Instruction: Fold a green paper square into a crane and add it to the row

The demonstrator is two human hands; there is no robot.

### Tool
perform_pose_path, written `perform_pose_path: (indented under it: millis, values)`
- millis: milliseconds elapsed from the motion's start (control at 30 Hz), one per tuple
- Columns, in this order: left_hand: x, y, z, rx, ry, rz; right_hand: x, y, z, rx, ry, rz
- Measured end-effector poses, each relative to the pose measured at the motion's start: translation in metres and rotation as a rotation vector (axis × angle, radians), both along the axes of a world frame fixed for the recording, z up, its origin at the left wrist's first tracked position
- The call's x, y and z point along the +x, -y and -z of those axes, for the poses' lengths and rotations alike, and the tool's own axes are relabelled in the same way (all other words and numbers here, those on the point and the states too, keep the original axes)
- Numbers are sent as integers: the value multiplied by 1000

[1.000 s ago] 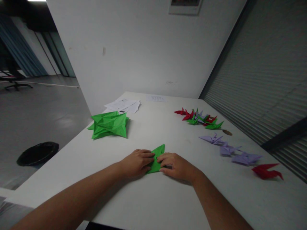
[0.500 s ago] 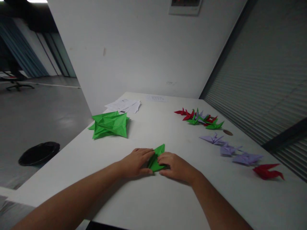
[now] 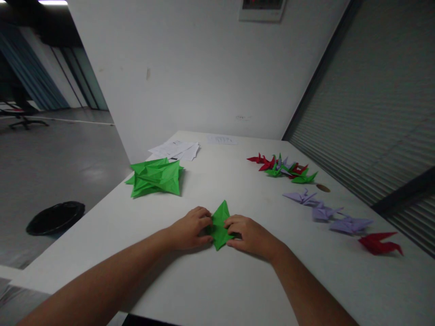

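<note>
A folded green paper (image 3: 220, 224), diamond-shaped with one tip pointing away from me, lies on the white table (image 3: 190, 285) between my hands. My left hand (image 3: 192, 230) holds its left edge with curled fingers and thumb. At the right edge, my right hand (image 3: 248, 234) grips the same paper, its fingertips resting partly over it. A stack of creased green sheets (image 3: 156, 177) is further back on the left.
Red, green and purple paper cranes (image 3: 283, 167) are heaped at the back right. Purple cranes (image 3: 324, 213) and a red crane (image 3: 379, 243) line the right side. White printed sheets (image 3: 175, 148) lie at the back left. A black-lined bin (image 3: 56, 218) stands left of the table.
The green paper now shows a fuller diamond, its lower tip pointing toward me and its upper tip shifted slightly left. My left hand has moved slightly left.
</note>
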State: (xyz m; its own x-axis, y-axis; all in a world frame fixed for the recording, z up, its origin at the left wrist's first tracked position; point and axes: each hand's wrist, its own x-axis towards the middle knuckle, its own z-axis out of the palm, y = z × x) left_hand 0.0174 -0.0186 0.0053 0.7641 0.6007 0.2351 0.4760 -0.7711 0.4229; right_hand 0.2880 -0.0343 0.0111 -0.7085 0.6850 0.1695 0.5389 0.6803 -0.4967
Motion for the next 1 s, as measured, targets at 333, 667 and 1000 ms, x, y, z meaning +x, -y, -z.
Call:
perform_pose_path:
  millis: [333, 667, 1000]
  values:
    - [-1, -5, 9, -6, -3, -54, 2, -1, 0, 13, -12, 13]
    - [-1, -7, 10, -19, -20, -68, 2, 0, 2, 91, -7, 37]
    - [1, -4, 7, -22, -14, -94, -3, -2, 0, 76, 95, 200]
